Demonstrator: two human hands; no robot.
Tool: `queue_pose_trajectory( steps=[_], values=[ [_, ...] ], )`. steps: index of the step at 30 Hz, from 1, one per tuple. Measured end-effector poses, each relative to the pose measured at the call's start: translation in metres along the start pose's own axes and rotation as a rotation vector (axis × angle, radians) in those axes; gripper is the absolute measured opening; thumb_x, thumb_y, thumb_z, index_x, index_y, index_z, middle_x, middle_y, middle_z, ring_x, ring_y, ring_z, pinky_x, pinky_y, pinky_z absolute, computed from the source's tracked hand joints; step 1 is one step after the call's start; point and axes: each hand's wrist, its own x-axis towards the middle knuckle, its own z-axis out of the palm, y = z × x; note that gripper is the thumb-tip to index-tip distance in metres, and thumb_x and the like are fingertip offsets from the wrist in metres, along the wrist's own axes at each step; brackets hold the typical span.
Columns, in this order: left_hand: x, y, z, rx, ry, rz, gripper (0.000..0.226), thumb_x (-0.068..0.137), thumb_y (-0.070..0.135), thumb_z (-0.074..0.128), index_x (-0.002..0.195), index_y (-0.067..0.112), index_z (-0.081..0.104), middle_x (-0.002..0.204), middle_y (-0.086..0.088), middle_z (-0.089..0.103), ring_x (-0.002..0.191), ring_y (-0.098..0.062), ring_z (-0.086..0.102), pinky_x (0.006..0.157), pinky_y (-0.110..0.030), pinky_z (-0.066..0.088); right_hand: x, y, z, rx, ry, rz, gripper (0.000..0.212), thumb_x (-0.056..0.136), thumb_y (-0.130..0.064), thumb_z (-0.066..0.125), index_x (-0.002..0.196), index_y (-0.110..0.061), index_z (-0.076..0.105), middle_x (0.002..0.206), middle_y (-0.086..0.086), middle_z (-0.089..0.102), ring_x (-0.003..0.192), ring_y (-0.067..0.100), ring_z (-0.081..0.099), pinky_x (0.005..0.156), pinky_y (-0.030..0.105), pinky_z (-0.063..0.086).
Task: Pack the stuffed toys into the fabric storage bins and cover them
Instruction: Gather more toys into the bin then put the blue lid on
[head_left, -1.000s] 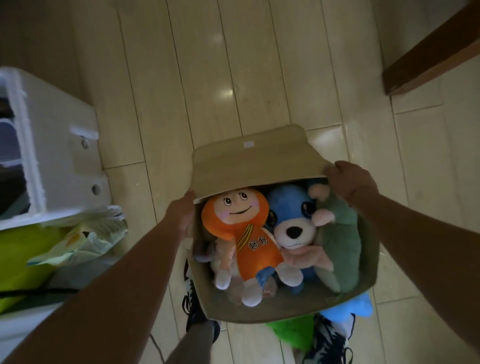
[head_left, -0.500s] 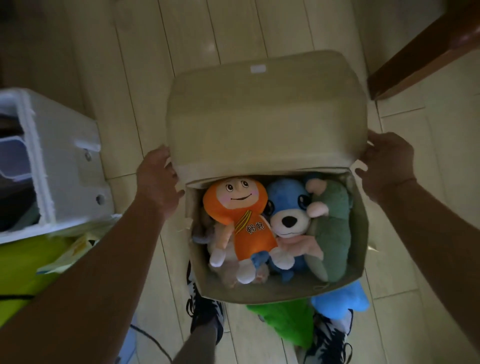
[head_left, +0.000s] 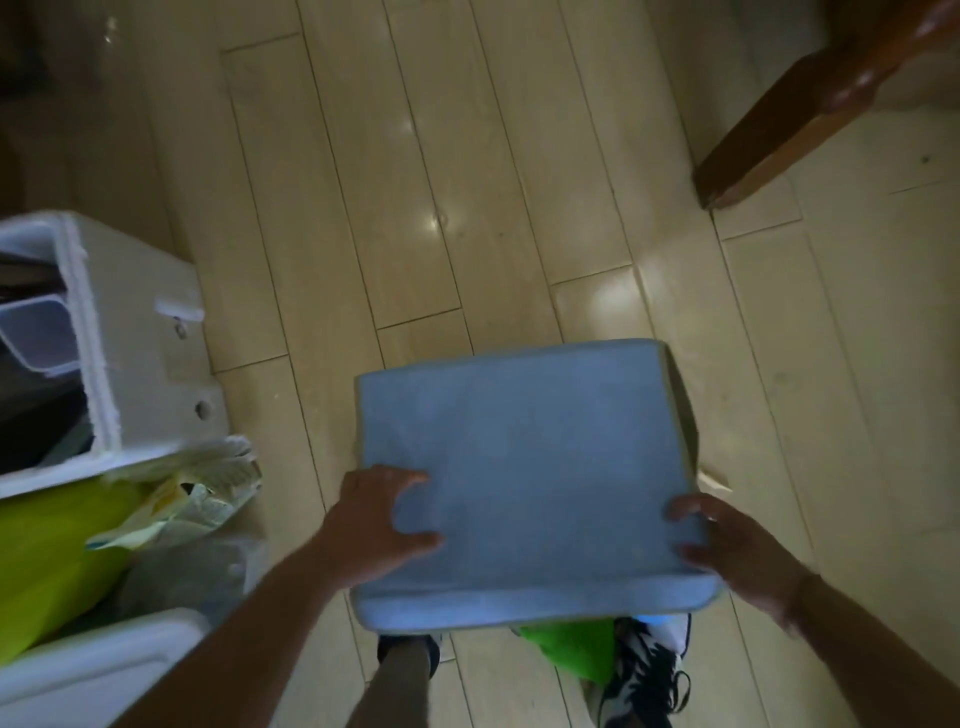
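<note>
**Fabric storage bin, lid down, on plank floor**

Item: fabric storage bin (head_left: 680, 410), soft-sided, rectangular, rounded corners. Only a narrow strip of beige wall shows on its far right side. The lid (head_left: 524, 478) is a flat blue-grey panel of napped cloth with a stitched band along the near edge; it lies over the whole opening. Contents hidden.

Hands: left hand (head_left: 376, 525) lies on the lid's near left part, fingers spread, thumb on top. Right hand (head_left: 737, 545) wraps the near right corner, fingers curled onto the cloth. Both grips press on the lid, neither closed around it.

Setting: pale glossy wooden plank floor (head_left: 415, 156). A green plush piece (head_left: 571, 649) pokes out below the bin's near edge, beside a black-and-white shoe (head_left: 649, 675).

Adjacent: white foam box (head_left: 140, 332) at left, rough crumbly rim, contents dark and unclear; crumpled plastic bag (head_left: 197, 493); lime-green sheet (head_left: 47, 561). Dark polished wooden furniture leg (head_left: 810, 104) at upper right.
</note>
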Motion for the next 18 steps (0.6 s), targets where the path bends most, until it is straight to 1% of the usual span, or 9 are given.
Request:
queue_pose_trajectory(
  steps=[1,3,5,8,10,11,13,15,18],
  values=[
    [-0.001,0.004,0.013,0.191,0.041,-0.02,0.106,0.049,0.081,0.054,0.144,0.042,0.028,0.145,0.005,0.027,0.138,-0.02,0.02,0.115,-0.041,0.023,0.004,0.01,0.004,-0.119,0.083,-0.057,0.033,0.078,0.014,0.062,0.086,-0.018,0.06,0.114,0.019,0.061,0.088,0.022,0.061,0.067,0.018,0.052],
    [-0.004,0.015,0.039,0.47,0.113,-0.001,0.12,0.048,0.082,0.059,0.148,0.043,0.006,0.147,0.003,0.011,0.141,-0.028,0.009,0.115,-0.058,0.011,0.013,0.025,0.015,-0.389,0.257,-0.104,0.035,0.08,0.0,0.066,0.091,-0.03,0.052,0.103,0.012,0.061,0.091,0.028,0.058,0.07,0.026,0.045],
    [-0.005,0.028,0.065,0.535,0.181,0.099,0.137,0.033,0.084,0.067,0.15,0.037,0.014,0.152,-0.006,0.015,0.141,-0.039,0.017,0.108,-0.069,0.019,0.014,0.035,0.028,-0.534,0.401,-0.077,0.037,0.078,-0.009,0.072,0.103,-0.023,0.048,0.107,0.013,0.059,0.097,0.031,0.056,0.076,0.03,0.039],
    [-0.002,0.035,0.099,0.562,0.179,0.145,0.146,0.024,0.081,0.074,0.153,0.032,0.022,0.16,-0.018,0.018,0.144,-0.046,0.014,0.103,-0.071,0.022,0.019,0.044,0.048,-0.499,0.534,0.072,0.075,0.065,-0.023,0.084,0.126,-0.015,0.041,0.129,0.017,0.04,0.118,0.039,0.041,0.099,0.044,0.034],
    [0.0,0.041,0.114,0.546,0.212,0.095,0.143,0.037,0.074,0.079,0.154,0.033,0.009,0.162,-0.018,0.001,0.146,-0.047,0.002,0.106,-0.072,0.019,0.025,0.043,0.06,-0.3,0.596,0.172,0.095,0.063,-0.024,0.085,0.139,-0.016,0.029,0.143,0.016,0.025,0.129,0.04,0.031,0.108,0.048,0.028],
    [0.002,0.042,0.121,0.539,0.243,0.064,0.14,0.043,0.071,0.08,0.154,0.034,0.003,0.162,-0.017,-0.005,0.146,-0.046,-0.003,0.107,-0.073,0.018,0.029,0.04,0.064,-0.144,0.608,0.242,0.104,0.062,-0.024,0.085,0.144,-0.019,0.021,0.147,0.015,0.02,0.13,0.04,0.031,0.108,0.051,0.031],
    [0.006,0.042,0.133,0.527,0.269,0.021,0.139,0.044,0.066,0.083,0.154,0.034,0.005,0.162,-0.017,-0.004,0.146,-0.046,0.0,0.105,-0.073,0.019,0.037,0.033,0.072,0.242,0.558,0.366,0.116,0.058,-0.026,0.079,0.146,-0.036,0.005,0.149,0.013,0.022,0.124,0.042,0.039,0.097,0.059,0.042],
    [0.01,0.037,0.144,0.539,0.283,0.023,0.14,0.042,0.064,0.084,0.154,0.031,0.008,0.162,-0.02,0.003,0.146,-0.048,0.006,0.104,-0.074,0.02,0.047,0.028,0.076,0.597,0.509,0.422,0.114,0.067,-0.023,0.075,0.143,-0.046,-0.008,0.144,0.012,0.033,0.115,0.042,0.046,0.086,0.065,0.046],
    [0.016,0.028,0.156,0.59,0.326,0.052,0.136,0.047,0.062,0.083,0.155,0.029,0.008,0.161,-0.022,0.005,0.145,-0.05,0.007,0.106,-0.074,0.013,0.066,0.03,0.08,0.783,0.585,0.395,0.12,0.073,-0.012,0.073,0.142,-0.043,-0.021,0.145,0.011,0.033,0.106,0.037,0.046,0.078,0.06,0.05]
  ],
)
